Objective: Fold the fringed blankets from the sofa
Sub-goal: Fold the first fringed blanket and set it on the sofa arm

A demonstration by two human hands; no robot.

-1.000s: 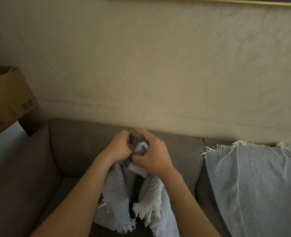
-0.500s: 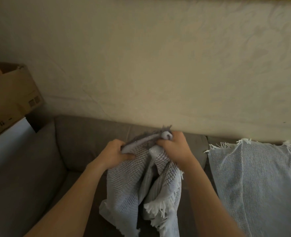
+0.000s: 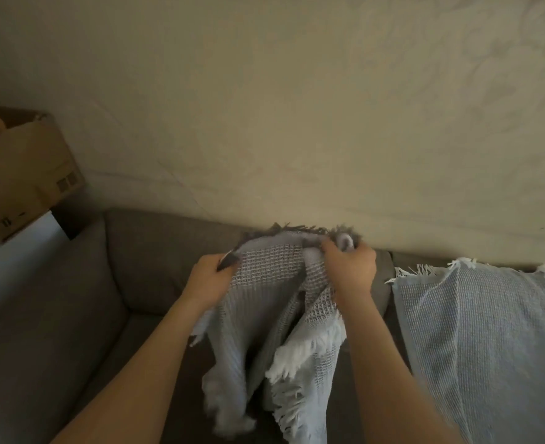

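Grey waffle-weave fringed blanket (image 3: pixel 264 302) held up by its top edge, bunched and hanging in folds above the sofa seat, second pale blue fringed blanket (image 3: pixel 489 331) draped flat over the sofa back, just beside

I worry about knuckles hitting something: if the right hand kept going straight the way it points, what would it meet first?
Probably the top of the sofa backrest, or the wall just above it; the right hand, gripping the held blanket, points there. Depth is unclear.

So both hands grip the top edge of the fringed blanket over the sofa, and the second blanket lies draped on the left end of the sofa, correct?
Not quite. The head view shows the second blanket draped on the sofa's right end, not the left. The left hand and right hand do grip the fringed blanket.
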